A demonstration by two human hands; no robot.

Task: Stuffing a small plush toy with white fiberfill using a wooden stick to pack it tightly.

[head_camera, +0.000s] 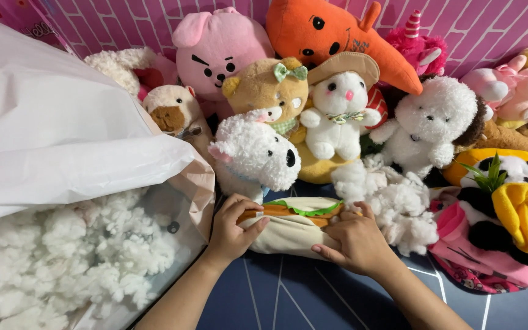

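On the dark blue surface (288,293) with pale lines, a cream plush toy shaped like a sandwich (288,226), with a green frill and an orange-brown layer along its top, lies between both hands. The left hand (232,229) grips its left end, fingers (242,205) curled over the top edge and clamped on the fabric. The right hand (354,241) lies across its right half, fingers together and pressed flat on the cloth. Just beside the right hand sits a loose heap of white stuffing (392,205), touching the toy's right end. To the left, a large bag (62,146) of white and clear plastic stands open, filled with more white stuffing (62,256); its edge comes close to the left wrist. Behind the sandwich toy, a fluffy white dog plush (255,156) leans forward, with a row of other soft toys (337,79) packed against a pink brick-patterned wall (472,24).
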